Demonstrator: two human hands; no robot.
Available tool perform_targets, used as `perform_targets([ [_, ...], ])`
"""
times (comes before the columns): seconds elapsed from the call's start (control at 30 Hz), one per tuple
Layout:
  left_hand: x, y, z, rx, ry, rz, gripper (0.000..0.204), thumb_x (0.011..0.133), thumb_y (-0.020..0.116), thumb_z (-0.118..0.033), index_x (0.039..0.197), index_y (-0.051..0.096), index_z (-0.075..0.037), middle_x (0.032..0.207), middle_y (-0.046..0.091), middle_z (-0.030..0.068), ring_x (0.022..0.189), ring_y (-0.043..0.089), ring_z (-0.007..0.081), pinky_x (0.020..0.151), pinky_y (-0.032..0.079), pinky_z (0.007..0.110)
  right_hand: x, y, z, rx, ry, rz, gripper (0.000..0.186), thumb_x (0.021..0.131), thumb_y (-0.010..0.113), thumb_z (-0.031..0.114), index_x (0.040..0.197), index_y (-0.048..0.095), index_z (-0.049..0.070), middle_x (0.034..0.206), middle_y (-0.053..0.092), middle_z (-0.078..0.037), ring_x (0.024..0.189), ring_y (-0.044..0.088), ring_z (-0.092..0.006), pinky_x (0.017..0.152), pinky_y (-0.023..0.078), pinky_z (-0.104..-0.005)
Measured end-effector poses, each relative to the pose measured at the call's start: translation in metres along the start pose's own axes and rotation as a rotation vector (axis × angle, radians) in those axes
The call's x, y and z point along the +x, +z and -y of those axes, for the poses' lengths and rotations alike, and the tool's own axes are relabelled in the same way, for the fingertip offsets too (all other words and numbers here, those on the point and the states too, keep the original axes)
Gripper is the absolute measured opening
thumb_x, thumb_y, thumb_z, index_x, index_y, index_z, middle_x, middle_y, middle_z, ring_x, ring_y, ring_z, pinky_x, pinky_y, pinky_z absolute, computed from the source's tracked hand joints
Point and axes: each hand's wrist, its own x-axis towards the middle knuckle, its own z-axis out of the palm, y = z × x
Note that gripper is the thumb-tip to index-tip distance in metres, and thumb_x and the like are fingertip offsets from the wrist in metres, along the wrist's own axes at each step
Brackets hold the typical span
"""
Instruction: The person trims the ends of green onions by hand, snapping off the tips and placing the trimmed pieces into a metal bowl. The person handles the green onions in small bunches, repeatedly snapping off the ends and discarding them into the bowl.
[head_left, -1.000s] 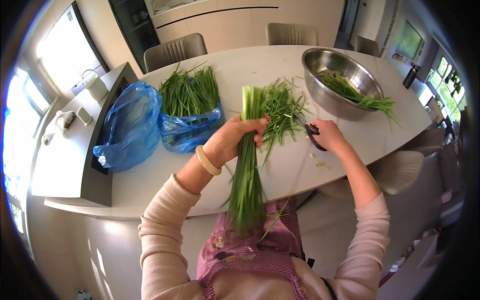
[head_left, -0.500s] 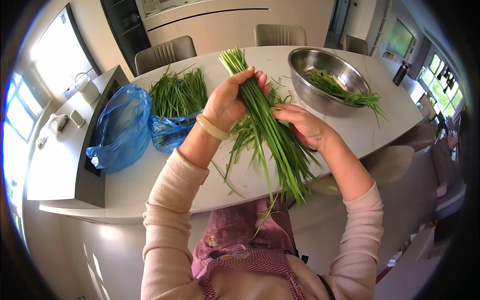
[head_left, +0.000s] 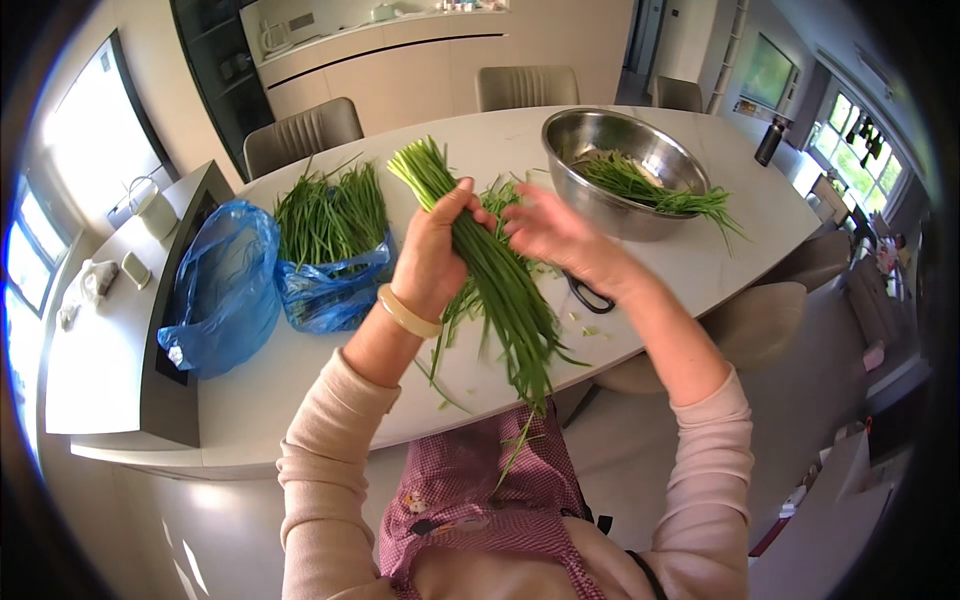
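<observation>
My left hand grips a thick bunch of long green chives near its pale cut end, holding it raised over the white table. The leafy tips hang toward my chest. My right hand is beside the bunch with fingers spread, blurred, touching or brushing the stalks. A bangle sits on my left wrist. Black scissors lie on the table under my right hand.
A steel bowl with trimmed chives stands at the right. More chives lie on a blue plastic bag; another blue bag rests to the left. Chairs line the far edge. A dark bottle stands at the far right.
The bunch, first hanging down from my left hand, was lifted and tilted. My right hand let go of the scissors and came up to the stalks.
</observation>
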Motion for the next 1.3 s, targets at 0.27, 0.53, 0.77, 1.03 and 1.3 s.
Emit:
perform_targets([
  [0.27,-0.011,0.004,-0.027,-0.242,-0.086,0.198,0.009,0.093,0.057,-0.012,0.098,0.057,-0.004,0.094,0.064,0.0072,0.096,0.063,0.0208,0.102,0.043,0.042,-0.006,-0.007,-0.002,-0.073,0.039,0.04,0.025,0.094,0.054,0.01,0.114,0.059,-0.003,0.101,0.065,-0.004,0.088,0.06,-0.0087,0.08,0.049,-0.0229],
  [0.53,-0.011,-0.038,-0.041,-0.416,-0.07,0.199,0.009,0.093,0.054,-0.008,0.1,0.058,-0.003,0.119,0.06,0.0119,0.116,0.057,0.0261,0.107,0.036,0.053,0.014,-0.02,0.013,0.053,0.013,0.057,0.021,0.095,0.052,0.014,0.106,0.061,-0.002,0.093,0.066,-0.005,0.076,0.062,-0.0096,0.067,0.052,-0.0248],
  [0.77,-0.02,-0.03,-0.045,-0.383,-0.033,0.167,0.005,0.092,0.056,-0.01,0.094,0.058,-0.005,0.099,0.063,0.0065,0.107,0.06,0.0225,0.11,0.033,0.053,0.013,-0.025,0.017,0.04,0.039,0.015,0.022,0.09,0.056,0.012,0.109,0.063,0.002,0.103,0.065,-0.003,0.089,0.06,-0.0091,0.077,0.049,-0.0244],
  [1.03,-0.022,-0.029,-0.045,-0.346,-0.033,0.21,0.003,0.091,0.057,-0.01,0.093,0.058,-0.006,0.093,0.061,0.0058,0.102,0.06,0.0223,0.111,0.032,0.052,0.014,-0.009,0.022,-0.294,-0.257,-0.222,0.032,0.08,0.047,0.005,0.108,0.062,0.0,0.101,0.062,-0.004,0.097,0.057,-0.0105,0.085,0.043,-0.0259],
  [1.3,-0.028,-0.031,-0.049,-0.345,0.01,0.285,0.007,0.091,0.055,-0.009,0.097,0.056,-0.006,0.097,0.061,0.0068,0.106,0.059,0.0232,0.112,0.029,0.053,-0.01,0.005,0.019,-0.219,-0.328,0.128,0.028,0.09,0.052,0.026,0.098,0.066,0.004,0.091,0.064,-0.003,0.083,0.056,-0.0085,0.079,0.044,-0.0235],
])
